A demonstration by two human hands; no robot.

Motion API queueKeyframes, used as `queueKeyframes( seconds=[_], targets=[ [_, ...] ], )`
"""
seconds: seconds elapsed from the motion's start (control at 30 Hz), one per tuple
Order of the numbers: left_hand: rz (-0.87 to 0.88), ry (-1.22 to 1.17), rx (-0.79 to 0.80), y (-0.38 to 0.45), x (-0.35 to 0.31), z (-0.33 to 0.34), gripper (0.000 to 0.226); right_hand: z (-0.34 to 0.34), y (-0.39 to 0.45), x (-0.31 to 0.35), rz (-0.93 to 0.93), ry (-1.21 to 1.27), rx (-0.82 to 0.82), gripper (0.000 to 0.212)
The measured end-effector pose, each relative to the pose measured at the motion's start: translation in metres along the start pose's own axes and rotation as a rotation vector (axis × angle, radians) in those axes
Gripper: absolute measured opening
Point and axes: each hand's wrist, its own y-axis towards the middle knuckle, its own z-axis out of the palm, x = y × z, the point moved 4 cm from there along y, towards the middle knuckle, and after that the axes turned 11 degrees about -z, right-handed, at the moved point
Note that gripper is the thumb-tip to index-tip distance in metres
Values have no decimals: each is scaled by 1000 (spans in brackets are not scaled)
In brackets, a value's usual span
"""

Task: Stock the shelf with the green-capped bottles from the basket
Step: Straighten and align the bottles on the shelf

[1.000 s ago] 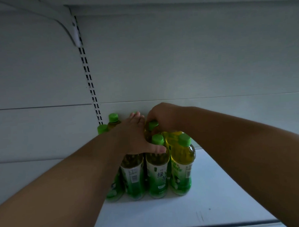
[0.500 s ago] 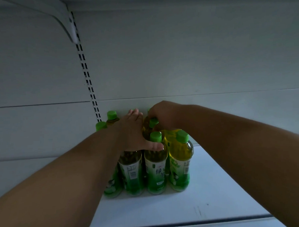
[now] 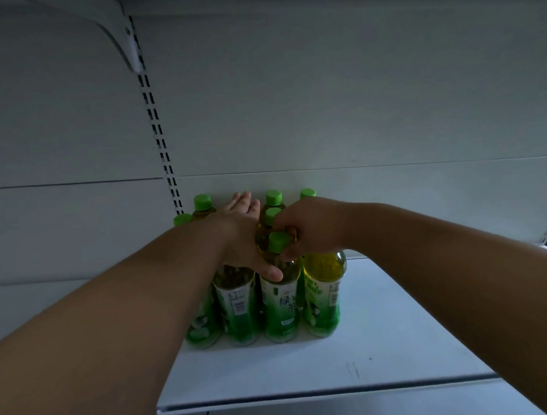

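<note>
Here the bottles (image 3: 278,304) stand clustered upright at the shelf's (image 3: 382,353) back left; the left hand (image 3: 242,237) lies flat across their tops, fingers straight; the right hand (image 3: 307,227) curls round one bottle's neck.

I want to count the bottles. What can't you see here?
Head view only:
- Rear green-capped bottles: bodies hidden behind the front row and both hands.
- Front bottle's cap under the right hand: covered.
- Left hand palm: facing away.
- Basket: out of frame.

Dim, bluish light; wide-angle bending at edges; slightly soft.
</note>
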Motion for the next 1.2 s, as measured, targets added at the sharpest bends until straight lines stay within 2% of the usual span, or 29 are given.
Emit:
queueKeyframes(
  seconds=[0.1,0.3,0.5,0.7,1.07,1.2],
  targets=[
    [-12,7,1,-3,-3,-3,152,3,1,-2,10,67,-18,40],
    [-27,8,-14,3,-1,0,154,-3,1,-6,-21,-3,-38,32],
    [-29,15,-23,2,-2,0,151,4,3,-10,-1,64,-67,35],
    [-34,12,-23,0,-3,-2,149,5,3,-12,-3,51,-111,28],
    [-16,15,-6,-2,-3,-3,150,2,3,-4,38,7,-67,37],
    [36,-57,23,-5,4,-5,147,-9,-2,-2,62,74,-56,59]
  ],
)
